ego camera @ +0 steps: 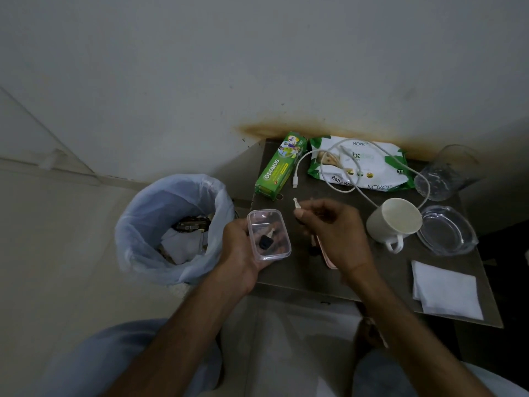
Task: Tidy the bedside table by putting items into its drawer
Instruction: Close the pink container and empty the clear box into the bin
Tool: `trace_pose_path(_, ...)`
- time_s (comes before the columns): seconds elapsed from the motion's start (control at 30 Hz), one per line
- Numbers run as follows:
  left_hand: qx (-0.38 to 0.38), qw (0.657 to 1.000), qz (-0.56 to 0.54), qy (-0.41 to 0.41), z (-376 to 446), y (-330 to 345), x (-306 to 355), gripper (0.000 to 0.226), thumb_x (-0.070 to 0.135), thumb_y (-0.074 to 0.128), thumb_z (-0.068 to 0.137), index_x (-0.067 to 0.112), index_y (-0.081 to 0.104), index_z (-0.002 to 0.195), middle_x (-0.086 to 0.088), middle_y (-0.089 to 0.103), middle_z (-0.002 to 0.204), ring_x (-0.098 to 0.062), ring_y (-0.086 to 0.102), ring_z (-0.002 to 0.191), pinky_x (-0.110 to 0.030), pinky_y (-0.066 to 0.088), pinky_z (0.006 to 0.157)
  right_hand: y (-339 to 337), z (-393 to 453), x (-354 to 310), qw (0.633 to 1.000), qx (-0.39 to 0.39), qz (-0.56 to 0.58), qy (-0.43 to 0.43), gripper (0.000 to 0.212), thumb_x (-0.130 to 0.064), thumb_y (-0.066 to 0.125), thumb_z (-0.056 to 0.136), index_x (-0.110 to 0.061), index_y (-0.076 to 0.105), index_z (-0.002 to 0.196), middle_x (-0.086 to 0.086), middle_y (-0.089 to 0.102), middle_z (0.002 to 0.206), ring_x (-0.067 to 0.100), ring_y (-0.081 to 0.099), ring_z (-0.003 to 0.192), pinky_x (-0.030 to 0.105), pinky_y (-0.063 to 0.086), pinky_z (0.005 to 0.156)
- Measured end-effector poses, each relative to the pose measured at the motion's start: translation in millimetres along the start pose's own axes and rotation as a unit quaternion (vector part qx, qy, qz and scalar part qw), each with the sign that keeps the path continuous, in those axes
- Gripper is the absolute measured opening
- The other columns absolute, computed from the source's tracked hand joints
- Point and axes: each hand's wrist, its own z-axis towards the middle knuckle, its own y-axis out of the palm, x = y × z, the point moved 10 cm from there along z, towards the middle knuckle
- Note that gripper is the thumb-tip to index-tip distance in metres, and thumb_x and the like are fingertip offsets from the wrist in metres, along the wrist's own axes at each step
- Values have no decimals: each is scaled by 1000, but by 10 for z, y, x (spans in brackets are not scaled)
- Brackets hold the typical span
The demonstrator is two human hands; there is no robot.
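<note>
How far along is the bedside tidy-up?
Early. Done: a dark item sits in the clear container held by the left hand. In hand: the right hand pinches a small white piece. Left on the table: Odomos box, wipes pack, cable, mug, tissues. No drawer visible.

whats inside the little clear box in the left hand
The clear box in the left hand holds a small dark item with a pale tip. Brownish shapes show through the plastic, too blurred to tell.

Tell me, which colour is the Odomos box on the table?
The Odomos box is bright green with white lettering, seen in the head view.
</note>
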Motion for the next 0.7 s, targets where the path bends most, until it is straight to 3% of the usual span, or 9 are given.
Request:
trace_pose_path(0.07, -4, 1000, -3, -3, 0, 5, -18, 38, 26, 35, 96, 12, 65, 114, -17, 67, 106, -33, 63, 98, -47, 53, 78, 83, -31, -74, 998, -58, 19, 0, 12, -20, 69, 86, -26, 74, 95, -5, 76, 84, 3, 69, 72, 22, 56, 69)
trace_pose_path(0.17, -6, 1000, -11, -2, -3, 16, -8, 36, 24, 37, 95, 11, 65, 114, -18, 66, 113, -33, 62, 101, -47, 52, 78, -156, 25, -184, 981, 26, -170, -87, 14, -25, 67, 89, -29, 74, 100, -16, 72, 94, -3, 63, 81, 21, 52, 77)
trace_pose_path(0.2, -6, 1000, -13, 0, -8, 18, 3, 37, 23, 38, 94, 10, 66, 115, -19, 66, 115, -33, 62, 103, -47, 53, 77, -225, 50, -197, 961, 43, -251, -105, 16, -25, 66, 89, -29, 74, 103, -13, 71, 99, -2, 60, 86, 24, 49, 79)
trace_pose_path(0.27, -9, 1000, -14, 1, -20, 28, 17, 38, 21, 38, 93, 8, 65, 117, -21, 65, 120, -35, 61, 108, -46, 53, 76, -199, 84, -113, 903, 1, -417, -104, 25, -27, 65, 88, -29, 70, 113, -1, 65, 110, 13, 54, 102, 31, 45, 84)
trace_pose_path(0.37, -11, 1000, -12, -3, -19, 27, 12, 41, 20, 37, 94, 6, 63, 122, -23, 63, 126, -36, 61, 110, -45, 54, 76, -102, 43, 58, 834, -68, -543, -70, 44, -37, 68, 84, -25, 61, 126, 7, 53, 118, 26, 45, 112, 36, 43, 89)
trace_pose_path(0.5, -3, 1000, -18, -8, -14, 21, -7, 42, 20, 36, 94, 6, 63, 123, -22, 64, 127, -36, 62, 112, -47, 54, 80, -24, 28, 106, 806, -69, -584, -69, 56, -45, 71, 79, -19, 59, 126, 7, 51, 120, 27, 43, 113, 38, 44, 88)
trace_pose_path(0.7, -6, 1000, -4, -8, -31, 38, -15, 39, 19, 37, 93, 7, 65, 119, -21, 66, 122, -35, 64, 107, -45, 55, 76, 33, 57, 140, 826, -78, -553, -76, 51, -42, 74, 75, -24, 62, 121, 4, 53, 121, 25, 43, 113, 38, 45, 89)
